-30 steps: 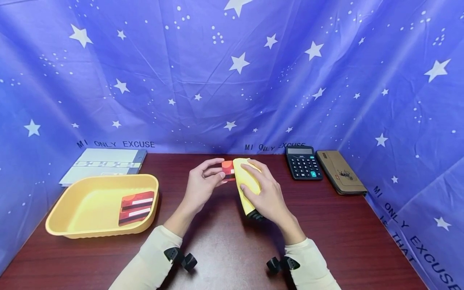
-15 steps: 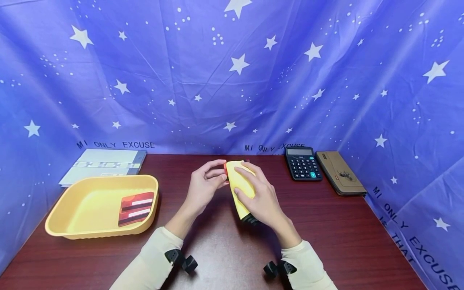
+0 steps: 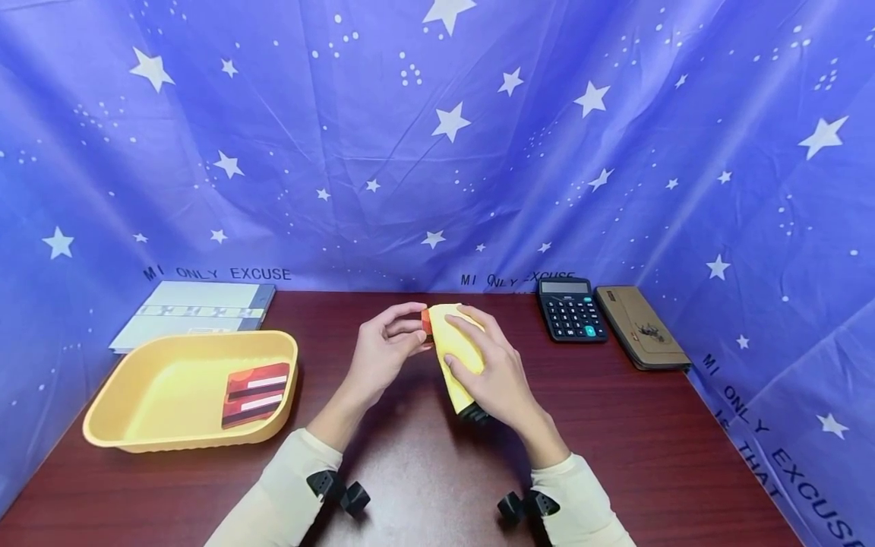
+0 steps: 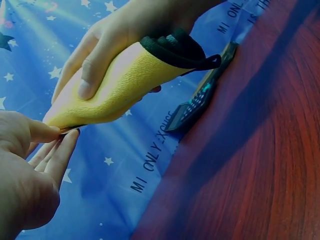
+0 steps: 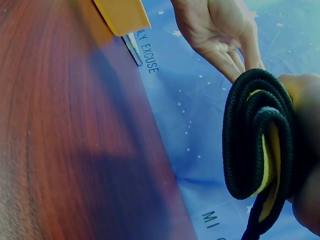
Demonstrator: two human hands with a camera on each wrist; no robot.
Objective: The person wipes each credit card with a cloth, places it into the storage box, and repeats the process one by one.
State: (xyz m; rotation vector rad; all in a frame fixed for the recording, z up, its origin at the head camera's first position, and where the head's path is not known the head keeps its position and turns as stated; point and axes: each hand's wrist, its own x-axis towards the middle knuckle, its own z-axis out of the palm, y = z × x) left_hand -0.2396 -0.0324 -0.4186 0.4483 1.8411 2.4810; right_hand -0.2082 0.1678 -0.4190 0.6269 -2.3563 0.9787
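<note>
Between the thumb and fingers of my left hand (image 3: 384, 346) a red card (image 3: 427, 320) is pinched, only a narrow strip of it showing. A folded yellow cloth (image 3: 451, 346) with black edging covers the rest of the card. My right hand (image 3: 494, 365) grips this cloth, thumb and fingers on its near face in the head view. The rolled black-edged end of the cloth (image 5: 257, 135) faces the right wrist camera. In the left wrist view the cloth (image 4: 120, 87) meets the left fingertips, and the card there is almost hidden. Both hands are held above the table.
A yellow basin (image 3: 157, 391) at the left holds red cards (image 3: 256, 395) with dark stripes. Behind it lies a pale notebook (image 3: 194, 304). At the back right are a black calculator (image 3: 573, 310) and a brown wallet (image 3: 642, 327). Starry blue fabric surrounds the dark red table (image 3: 649, 448).
The cloth and right hand moved left along the card, covering most of it, then shifted slightly right over the last half second. The left hand keeps its pinch, almost still.
</note>
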